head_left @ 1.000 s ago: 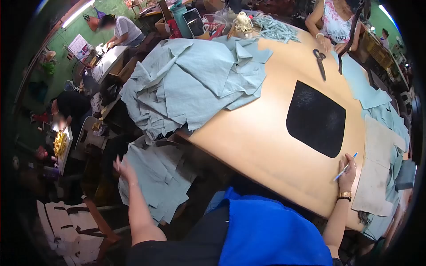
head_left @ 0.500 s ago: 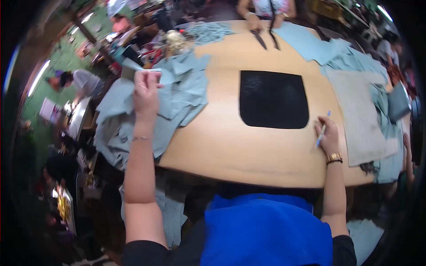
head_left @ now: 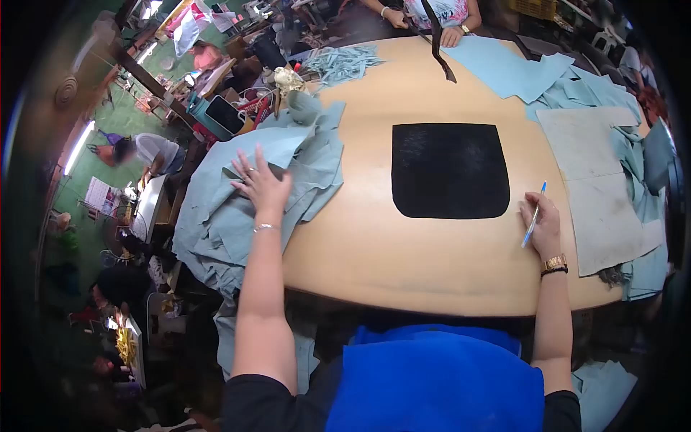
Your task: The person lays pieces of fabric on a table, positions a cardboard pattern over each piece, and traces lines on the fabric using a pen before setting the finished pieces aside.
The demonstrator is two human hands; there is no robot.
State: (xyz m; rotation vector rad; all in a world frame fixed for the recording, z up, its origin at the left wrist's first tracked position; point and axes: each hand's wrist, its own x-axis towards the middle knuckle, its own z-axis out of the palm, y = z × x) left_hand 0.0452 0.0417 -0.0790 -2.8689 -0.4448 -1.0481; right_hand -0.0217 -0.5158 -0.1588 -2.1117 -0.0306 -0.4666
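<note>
My left hand (head_left: 264, 189) is spread over the pile of light blue-grey fabric pieces (head_left: 216, 191) at the left of the table, its fingers apart and nothing in them. A blue-and-white pen (head_left: 533, 225) is held in my right hand (head_left: 544, 222), which rests on the tabletop at the right. Between the hands lies a flat black panel (head_left: 450, 171) with rounded near corners and faint pale marks at its upper left.
Grey-white fabric sheets (head_left: 594, 194) and more blue-grey pieces (head_left: 511, 68) lie along the right side. Thin fabric strips (head_left: 342, 65) are heaped at the far left. Across the table a person's hand (head_left: 452, 36) rests near a dark strap (head_left: 440, 50).
My left hand has let go of a raised fabric piece and come down, opening over the pile. My right hand still holds the pen. The person opposite has drawn the dark scissors back.
</note>
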